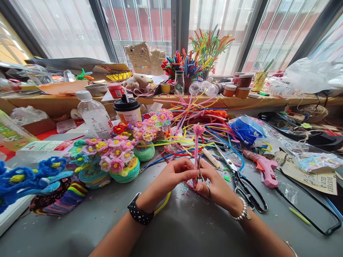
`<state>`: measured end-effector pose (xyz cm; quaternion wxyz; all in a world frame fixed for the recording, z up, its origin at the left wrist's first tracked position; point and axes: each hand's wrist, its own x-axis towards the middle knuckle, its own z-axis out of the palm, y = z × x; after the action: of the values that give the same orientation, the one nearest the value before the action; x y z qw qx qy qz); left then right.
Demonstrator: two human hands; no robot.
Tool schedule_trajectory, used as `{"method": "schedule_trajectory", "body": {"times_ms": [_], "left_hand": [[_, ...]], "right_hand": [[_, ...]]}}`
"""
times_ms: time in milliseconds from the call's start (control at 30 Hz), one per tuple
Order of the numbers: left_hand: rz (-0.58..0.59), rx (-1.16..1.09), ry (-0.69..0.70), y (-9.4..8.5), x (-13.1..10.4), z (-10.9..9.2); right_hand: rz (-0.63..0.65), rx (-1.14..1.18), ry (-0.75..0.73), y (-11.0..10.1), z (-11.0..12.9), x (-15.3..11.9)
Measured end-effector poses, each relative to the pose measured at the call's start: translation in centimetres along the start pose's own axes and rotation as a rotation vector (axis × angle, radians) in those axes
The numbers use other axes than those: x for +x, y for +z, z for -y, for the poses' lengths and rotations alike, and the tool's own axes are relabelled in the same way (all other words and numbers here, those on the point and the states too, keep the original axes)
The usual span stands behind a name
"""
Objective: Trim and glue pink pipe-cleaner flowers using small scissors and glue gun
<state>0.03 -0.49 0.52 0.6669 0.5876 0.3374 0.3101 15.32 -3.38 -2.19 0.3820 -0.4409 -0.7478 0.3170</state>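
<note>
Upright in front of me stands a pink pipe-cleaner stem [196,147] with a fuzzy pink bloom [198,129] on top. My left hand [179,174] is closed, its thumb and fingers pinching the stem low down. My right hand [216,184] is closed on small scissors [199,167]; their narrow blades point up beside the stem, and a finger loop shows at its thumb. Fingers partly hide the lower stem. Beneath the hands, red glittery strands and scraps [184,188] lie on the grey table [187,232].
Potted pipe-cleaner flowers [116,155] fill the left, before a water bottle [93,116] and a cup [128,111]. Larger black-handled scissors [237,175] and a pink glue gun [264,168] with its cord lie to the right. Loose pipe cleaners [193,114] are heaped behind.
</note>
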Motion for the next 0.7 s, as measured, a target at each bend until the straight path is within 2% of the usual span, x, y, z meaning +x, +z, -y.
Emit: {"method": "schedule_trajectory", "body": {"times_ms": [500,700], "left_hand": [[0.079,0.026,-0.029,0.07,0.04,0.23],[0.061,0.008,-0.022,0.02,0.04,0.13]], "right_hand": [[-0.007,0.02,-0.003,-0.58,0.18,0.01],[-0.105,0.046,-0.016,-0.46,-0.08,0.0]]}}
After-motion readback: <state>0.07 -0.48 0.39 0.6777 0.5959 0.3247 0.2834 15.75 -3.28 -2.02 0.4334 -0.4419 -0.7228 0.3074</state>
